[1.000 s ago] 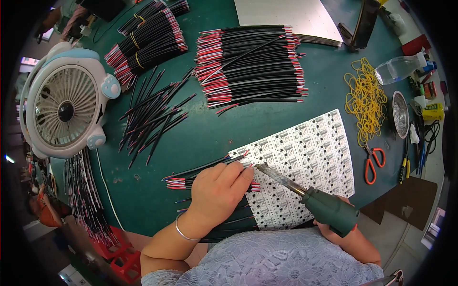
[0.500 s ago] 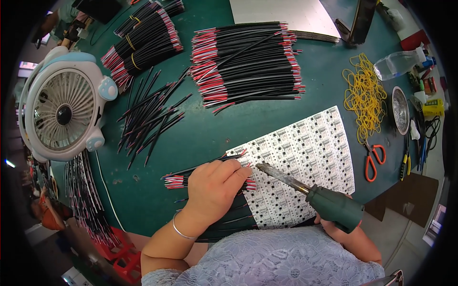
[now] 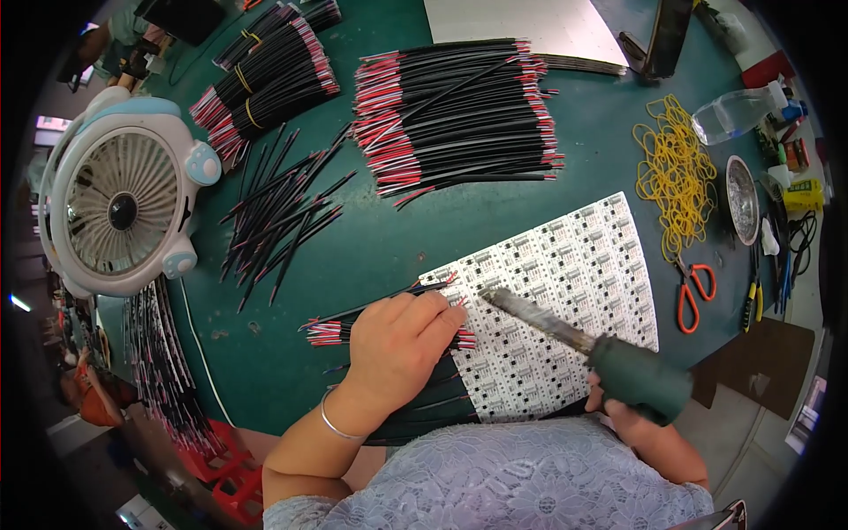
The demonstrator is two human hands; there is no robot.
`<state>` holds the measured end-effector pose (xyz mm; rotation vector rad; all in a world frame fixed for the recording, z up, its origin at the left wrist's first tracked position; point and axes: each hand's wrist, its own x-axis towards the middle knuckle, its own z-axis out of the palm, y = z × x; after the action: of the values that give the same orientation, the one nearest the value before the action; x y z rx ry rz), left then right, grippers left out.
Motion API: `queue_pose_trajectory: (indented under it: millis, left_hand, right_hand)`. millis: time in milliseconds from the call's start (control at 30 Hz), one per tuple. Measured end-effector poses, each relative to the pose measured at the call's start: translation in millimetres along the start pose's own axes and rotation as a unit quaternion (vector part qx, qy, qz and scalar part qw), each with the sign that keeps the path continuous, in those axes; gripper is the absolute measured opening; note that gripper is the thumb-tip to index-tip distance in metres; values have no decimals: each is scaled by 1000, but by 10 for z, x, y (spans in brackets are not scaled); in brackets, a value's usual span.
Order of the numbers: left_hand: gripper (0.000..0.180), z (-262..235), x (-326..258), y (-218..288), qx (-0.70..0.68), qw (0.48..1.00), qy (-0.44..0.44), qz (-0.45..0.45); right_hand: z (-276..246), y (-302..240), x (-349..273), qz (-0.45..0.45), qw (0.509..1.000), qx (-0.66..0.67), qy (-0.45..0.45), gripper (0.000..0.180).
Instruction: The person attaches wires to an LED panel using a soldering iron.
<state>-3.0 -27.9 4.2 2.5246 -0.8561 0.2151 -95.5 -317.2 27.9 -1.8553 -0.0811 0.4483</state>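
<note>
My left hand (image 3: 399, 352) is closed round a small bundle of black-sheathed wires (image 3: 328, 336) with stripped red and white ends. Its fingertips pinch at the left edge of a white circuit board panel (image 3: 565, 291) printed with rows of small identical units. Red wire tips poke out just past my thumb and touch the panel's edge. My right hand (image 3: 623, 411) grips a dark green soldering gun (image 3: 640, 375), and its fingers are partly hidden behind the handle. The gun's long metal tip hangs above the panel, a little right of my left fingertips.
Stacked wires (image 3: 473, 119) and tied wire bundles (image 3: 274, 84) lie at the back, loose wires (image 3: 283, 216) left of centre. A white fan (image 3: 124, 203) stands far left. Rubber bands (image 3: 673, 177), orange-handled scissors (image 3: 689, 296), a metal bowl (image 3: 742, 201) and a plastic bottle (image 3: 738, 115) are at right.
The soldering gun has shifted slightly right, its tip drawing away from my left fingertips; it looks a little blurred. My left hand stays on the wires.
</note>
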Motion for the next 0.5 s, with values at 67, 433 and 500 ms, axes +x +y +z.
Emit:
queue_pose_trajectory:
  millis: [67,433,500]
  left_hand:
    - [20,0,-21,5,-3,1000,1,-3]
    - [45,-240,-73,283,-30,998,-18,-57]
    - [41,-109,-120,224,-36,998,-50,-28]
  right_hand:
    - [42,-116,41,14,987,145,65,40]
    - [93,66,-159,11,963,235,129,65]
    - [34,148,-206,1,973,212,90,63]
